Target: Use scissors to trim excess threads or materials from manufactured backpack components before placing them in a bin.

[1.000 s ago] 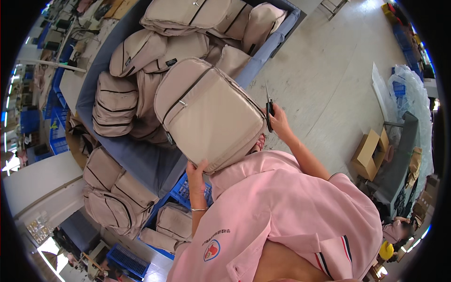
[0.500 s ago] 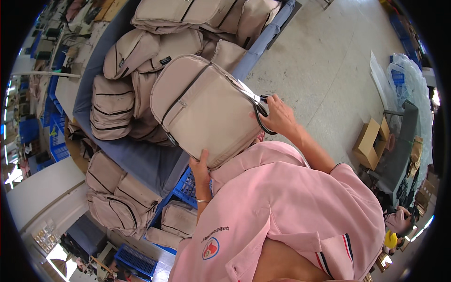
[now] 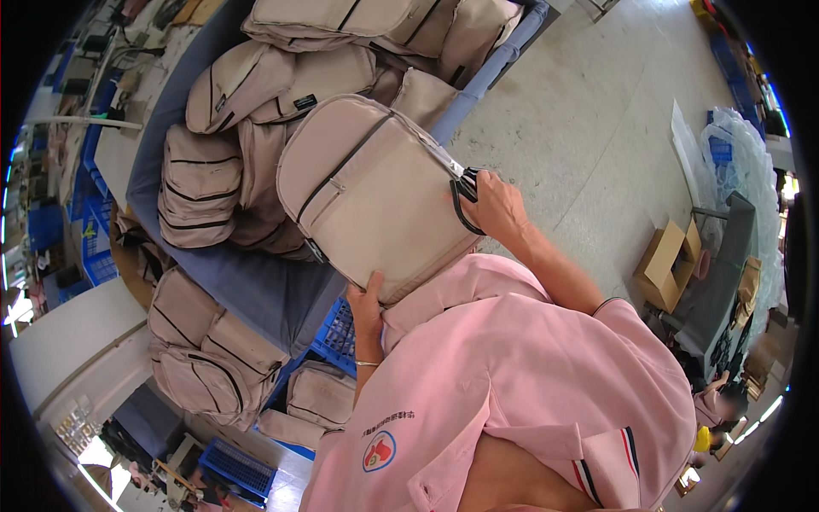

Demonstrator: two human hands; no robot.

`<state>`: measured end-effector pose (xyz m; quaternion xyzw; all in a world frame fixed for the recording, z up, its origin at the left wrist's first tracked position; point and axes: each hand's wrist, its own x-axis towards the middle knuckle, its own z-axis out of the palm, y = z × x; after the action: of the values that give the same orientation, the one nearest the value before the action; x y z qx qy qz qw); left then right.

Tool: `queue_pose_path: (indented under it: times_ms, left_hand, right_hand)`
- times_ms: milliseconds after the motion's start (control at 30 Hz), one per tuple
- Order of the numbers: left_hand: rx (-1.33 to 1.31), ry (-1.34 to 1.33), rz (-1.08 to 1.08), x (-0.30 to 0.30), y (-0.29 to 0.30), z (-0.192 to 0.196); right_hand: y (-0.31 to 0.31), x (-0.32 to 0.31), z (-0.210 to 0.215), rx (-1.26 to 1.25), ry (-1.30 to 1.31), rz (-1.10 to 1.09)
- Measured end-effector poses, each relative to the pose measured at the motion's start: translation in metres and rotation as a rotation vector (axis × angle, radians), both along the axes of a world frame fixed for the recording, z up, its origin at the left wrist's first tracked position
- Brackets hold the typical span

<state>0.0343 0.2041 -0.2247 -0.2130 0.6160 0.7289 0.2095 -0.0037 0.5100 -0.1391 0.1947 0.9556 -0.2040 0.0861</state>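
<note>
A beige backpack with a dark zipper lies tilted in front of me, against my lap and over the edge of a blue-lined bin. My left hand grips its lower edge, thumb on top of the fabric. In my right hand are scissors with black handles. Their metal blades lie along the backpack's right upper edge, with the blades near together. Whether any thread sits between them is too small to tell.
The blue-lined bin holds several more beige backpacks. Another beige backpack sits at lower left beside a blue plastic crate. To the right stand an open cardboard box, a grey bench-like piece and clear plastic wrapping.
The scissors have moved slightly left and up along the backpack's edge, and their blades look closer together. My left hand keeps its hold in nearly the same place.
</note>
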Motion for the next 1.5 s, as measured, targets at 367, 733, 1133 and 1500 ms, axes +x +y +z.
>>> queue_pose_path:
  times_ms: [367, 733, 1133, 1500]
  left_hand:
    - [-0.046, 0.045, 0.120, 0.008, 0.002, 0.000]
    - [-0.544, 0.465, 0.084, -0.050, -0.032, 0.128]
    - [-1.285, 1.417, -1.094, -0.176, 0.002, 0.238]
    - [-0.914, 1.097, -1.106, -0.270, 0.009, 0.131]
  right_hand:
    - [0.004, 0.020, -0.029, -0.149, -0.077, -0.181]
    - [0.039, 0.092, -0.078, -1.227, 0.109, -0.830]
    - [0.041, 0.069, -0.059, -1.048, 0.243, -0.530]
    - [-0.024, 0.014, -0.043, -0.543, 0.163, 0.099]
